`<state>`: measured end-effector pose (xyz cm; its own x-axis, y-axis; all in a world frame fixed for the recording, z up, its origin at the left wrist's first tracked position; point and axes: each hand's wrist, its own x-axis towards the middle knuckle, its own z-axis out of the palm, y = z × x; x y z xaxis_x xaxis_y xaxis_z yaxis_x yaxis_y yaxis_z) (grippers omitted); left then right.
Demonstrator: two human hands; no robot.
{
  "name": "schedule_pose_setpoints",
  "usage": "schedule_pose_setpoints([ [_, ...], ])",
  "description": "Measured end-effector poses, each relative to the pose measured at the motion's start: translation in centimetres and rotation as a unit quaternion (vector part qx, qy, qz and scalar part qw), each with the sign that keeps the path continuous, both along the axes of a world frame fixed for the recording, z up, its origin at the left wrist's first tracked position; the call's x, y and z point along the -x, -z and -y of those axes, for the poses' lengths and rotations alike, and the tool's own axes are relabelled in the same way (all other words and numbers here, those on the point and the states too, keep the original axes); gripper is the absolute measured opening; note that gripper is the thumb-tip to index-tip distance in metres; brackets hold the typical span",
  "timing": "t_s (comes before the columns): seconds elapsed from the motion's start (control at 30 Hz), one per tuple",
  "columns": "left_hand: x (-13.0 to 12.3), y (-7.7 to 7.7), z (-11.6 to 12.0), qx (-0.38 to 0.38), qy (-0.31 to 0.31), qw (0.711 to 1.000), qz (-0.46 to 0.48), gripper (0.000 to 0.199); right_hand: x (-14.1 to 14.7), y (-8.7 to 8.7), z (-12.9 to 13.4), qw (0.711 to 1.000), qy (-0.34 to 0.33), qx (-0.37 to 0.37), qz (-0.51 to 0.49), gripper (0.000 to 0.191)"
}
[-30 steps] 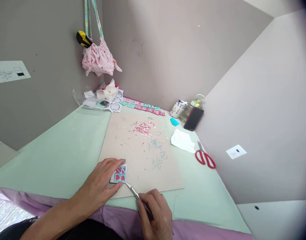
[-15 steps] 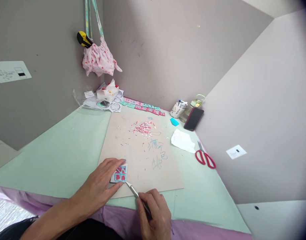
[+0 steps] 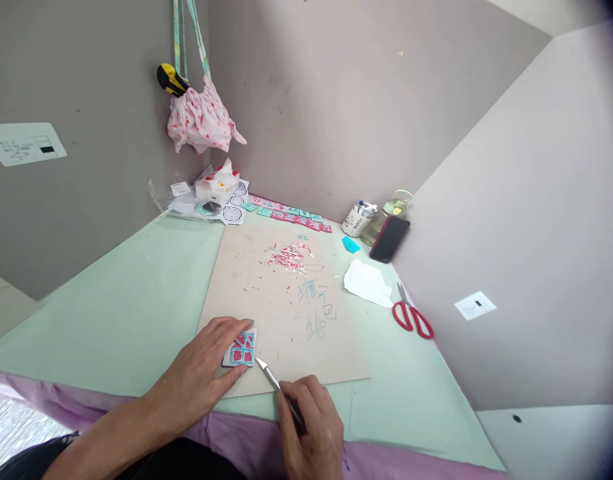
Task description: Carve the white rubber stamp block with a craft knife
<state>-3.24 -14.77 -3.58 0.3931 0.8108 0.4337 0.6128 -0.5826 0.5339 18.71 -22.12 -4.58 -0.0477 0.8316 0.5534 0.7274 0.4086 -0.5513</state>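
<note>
My left hand (image 3: 206, 363) grips a small carved rubber stamp block (image 3: 243, 353) between thumb and fingers, holding it against the board. Blue lines and pink patches mark its top, with white at the edges. In my right hand (image 3: 313, 423) is a craft knife (image 3: 270, 376) with a silver neck, held like a pen. Its blade tip is close to the block's lower right corner; I cannot tell if they touch. A beige board (image 3: 266, 307) lies under the block, with blue pen marks and a heap of red and white shavings (image 3: 290, 257).
Red-handled scissors (image 3: 412, 320), white paper (image 3: 367, 281), a phone (image 3: 389, 239), a pen holder (image 3: 359, 219) and a glass bottle (image 3: 381, 223) line the right side. Carved strips (image 3: 296, 217) lie at the back, beside a tissue pack (image 3: 217, 185). A pink pouch (image 3: 201, 120) hangs above.
The knife tip has shifted slightly up and right along the block's corner. My left hand keeps its hold on the block; the whole view has shifted a little.
</note>
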Motion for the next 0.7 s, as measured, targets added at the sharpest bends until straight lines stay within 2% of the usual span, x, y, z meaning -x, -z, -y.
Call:
schedule_pose_setpoints([
  [0.2,0.02,-0.41,0.08,0.001,0.009,1.000,0.002,0.044,-0.49,0.09,0.32,1.000,-0.029,-0.001,-0.008,0.018],
  [0.7,0.16,0.14,0.08,0.005,0.012,1.000,-0.012,0.047,-0.13,0.22,0.27,1.000,-0.020,-0.009,-0.016,0.017],
])
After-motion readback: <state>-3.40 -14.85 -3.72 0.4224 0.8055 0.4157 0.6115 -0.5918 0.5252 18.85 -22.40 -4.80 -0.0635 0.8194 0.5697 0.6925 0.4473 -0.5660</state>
